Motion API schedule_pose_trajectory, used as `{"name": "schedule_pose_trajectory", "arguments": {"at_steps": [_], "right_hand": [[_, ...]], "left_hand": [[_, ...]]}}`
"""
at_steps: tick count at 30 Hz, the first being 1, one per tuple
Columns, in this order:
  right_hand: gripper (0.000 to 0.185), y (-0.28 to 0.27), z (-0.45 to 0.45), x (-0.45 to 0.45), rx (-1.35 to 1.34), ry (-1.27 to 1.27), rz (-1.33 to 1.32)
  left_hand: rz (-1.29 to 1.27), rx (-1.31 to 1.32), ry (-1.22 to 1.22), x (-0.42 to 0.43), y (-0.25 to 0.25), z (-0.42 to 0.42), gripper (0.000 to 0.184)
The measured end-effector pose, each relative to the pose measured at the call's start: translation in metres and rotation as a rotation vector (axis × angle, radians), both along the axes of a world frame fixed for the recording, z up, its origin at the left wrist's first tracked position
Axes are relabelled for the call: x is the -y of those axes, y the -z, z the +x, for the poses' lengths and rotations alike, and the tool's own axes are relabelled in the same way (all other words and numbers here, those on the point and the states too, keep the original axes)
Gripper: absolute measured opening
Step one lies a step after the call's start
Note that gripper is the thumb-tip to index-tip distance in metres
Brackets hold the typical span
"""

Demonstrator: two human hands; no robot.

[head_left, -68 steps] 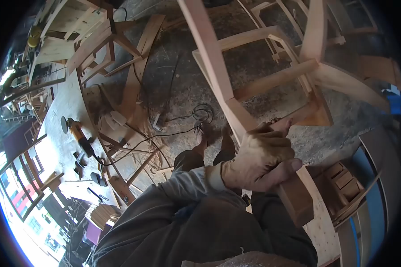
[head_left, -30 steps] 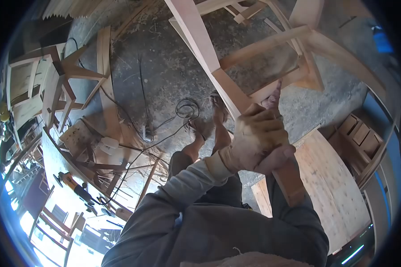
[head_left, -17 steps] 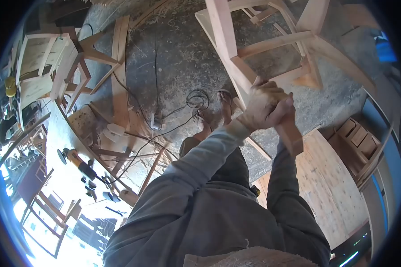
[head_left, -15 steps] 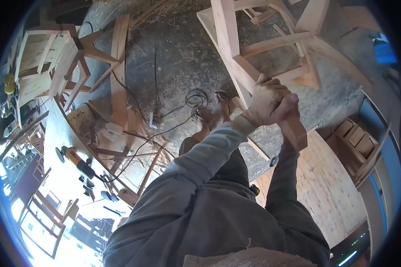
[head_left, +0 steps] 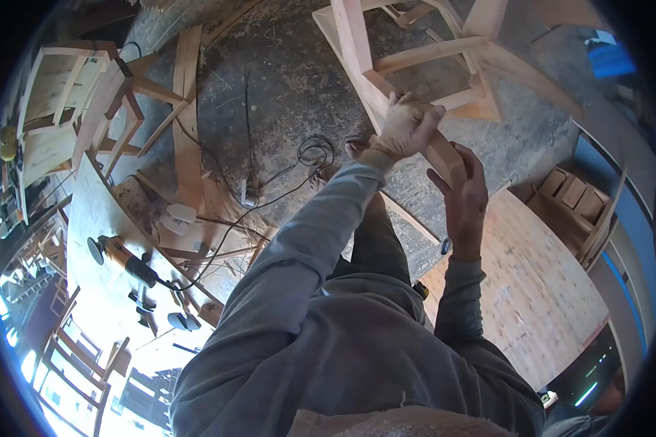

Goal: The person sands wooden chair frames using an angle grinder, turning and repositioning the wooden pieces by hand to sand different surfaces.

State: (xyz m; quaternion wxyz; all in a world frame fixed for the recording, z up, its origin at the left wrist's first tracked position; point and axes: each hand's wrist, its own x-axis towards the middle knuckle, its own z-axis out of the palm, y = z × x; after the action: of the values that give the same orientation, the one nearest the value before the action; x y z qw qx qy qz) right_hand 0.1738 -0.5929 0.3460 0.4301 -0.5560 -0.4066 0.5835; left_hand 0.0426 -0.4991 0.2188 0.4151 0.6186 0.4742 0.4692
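My left hand (head_left: 407,125) is closed round the bar of the wooden frame (head_left: 356,40), which stretches up to 12 and 1 o'clock. My right hand (head_left: 466,200) curves round the bar's lower end at 3 o'clock, thumb and fingers apart; I can't tell how firmly they press. A moment ago my two hands were clasped together on the bar; now the right one sits lower, clear of the left.

At 3 o'clock, beyond my right hand, is a wooden box (head_left: 570,198) split by dividers into compartments; what they hold is too small to tell. The broad wooden board (head_left: 521,291) lies at 4 o'clock, partly behind my sleeve. A coiled cord (head_left: 315,151) lies on the floor (head_left: 270,95) at 12 o'clock. Out at 9 o'clock the grinder (head_left: 127,264) rests on the pale table (head_left: 87,218), whose lower part is lost in glare. The chair frame (head_left: 98,109) at 10 o'clock overlaps other wood, and the blue thing (head_left: 608,60) at 2 o'clock is too blurred to name.
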Motion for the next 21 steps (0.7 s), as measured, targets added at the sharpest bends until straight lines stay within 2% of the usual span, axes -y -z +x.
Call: {"name": "schedule_pose_trajectory", "arguments": {"at_steps": [1,2,5,7,9,11,13,14,18,21], "right_hand": [[0.058,-0.001,-0.001,0.007,-0.119,0.06,0.048],[0.056,0.0,0.001,0.015,-0.044,0.088,0.003],[0.048,0.002,0.02,0.038,0.116,0.127,-0.127],[0.042,-0.003,0.042,0.056,0.148,0.107,-0.206],[0.03,-0.005,0.063,0.065,0.191,-0.017,-0.239],[0.02,-0.006,0.074,0.075,0.275,-0.142,-0.261],[0.012,-0.008,0.076,0.076,0.408,-0.267,-0.26],[0.012,-0.024,0.069,0.072,0.388,-0.255,-0.261],[0.011,-0.08,0.06,0.048,0.278,-0.354,-0.115],[0.011,-0.135,0.054,0.037,0.025,-0.414,0.256]], "left_hand": [[-0.055,-0.014,0.037,0.0,0.005,-0.003,0.035],[-0.115,-0.034,0.075,0.003,0.011,-0.01,0.033],[0.077,0.147,-0.27,0.015,0.028,-0.037,0.021],[-0.135,0.066,-0.341,0.025,0.022,-0.076,0.02],[-0.324,0.249,-0.331,0.049,0.019,-0.118,0.024],[-0.369,0.241,-0.435,0.079,0.021,-0.15,0.021],[-0.346,0.262,-0.449,0.109,0.025,-0.172,0.019],[-0.403,0.192,-0.418,0.122,0.023,-0.183,0.018],[-0.487,0.086,-0.4,0.166,0.011,-0.165,0.015],[-0.597,0.153,-0.33,0.181,0.005,-0.124,0.017]]}}
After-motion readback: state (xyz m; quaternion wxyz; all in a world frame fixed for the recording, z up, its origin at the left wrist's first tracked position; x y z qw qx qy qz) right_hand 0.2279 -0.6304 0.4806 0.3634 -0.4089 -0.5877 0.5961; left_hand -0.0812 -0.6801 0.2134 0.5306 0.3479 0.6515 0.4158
